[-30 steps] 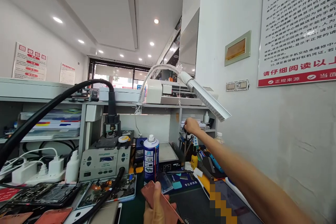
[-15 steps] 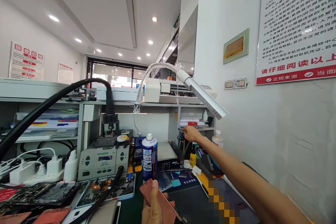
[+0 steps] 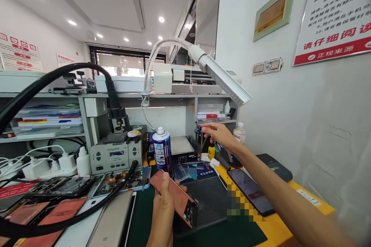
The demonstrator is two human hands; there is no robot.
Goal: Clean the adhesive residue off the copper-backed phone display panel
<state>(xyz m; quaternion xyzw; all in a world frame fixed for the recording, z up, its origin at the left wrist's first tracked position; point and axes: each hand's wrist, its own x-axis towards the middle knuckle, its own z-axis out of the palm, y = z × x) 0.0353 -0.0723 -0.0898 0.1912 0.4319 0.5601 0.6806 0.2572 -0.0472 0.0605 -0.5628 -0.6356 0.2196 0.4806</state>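
My left hand [image 3: 165, 200] is wrapped round a copper-coloured phone part [image 3: 176, 195], tilted above the bench, thumb on its face; dark components show at its lower end. My right hand [image 3: 216, 133] reaches out to the tools [image 3: 199, 133] standing at the back right of the bench, its fingers closed near their tops. What those fingertips hold is too small to make out. Just below them is a small yellow bottle [image 3: 211, 150]. A blue and white spray can [image 3: 162, 150] stands behind the phone part.
A grey soldering station [image 3: 116, 158] and a black hose [image 3: 116, 189] lie left. Opened phones [image 3: 116, 181] and copper panels [image 3: 62, 212] cover the left bench. A dark phone [image 3: 251, 191] lies right, under my right forearm. A lamp [image 3: 226, 81] hangs above.
The view has tilted down, showing more of the bench. The phone part's lower end now shows. The fingers of my right hand have shifted at the tools.
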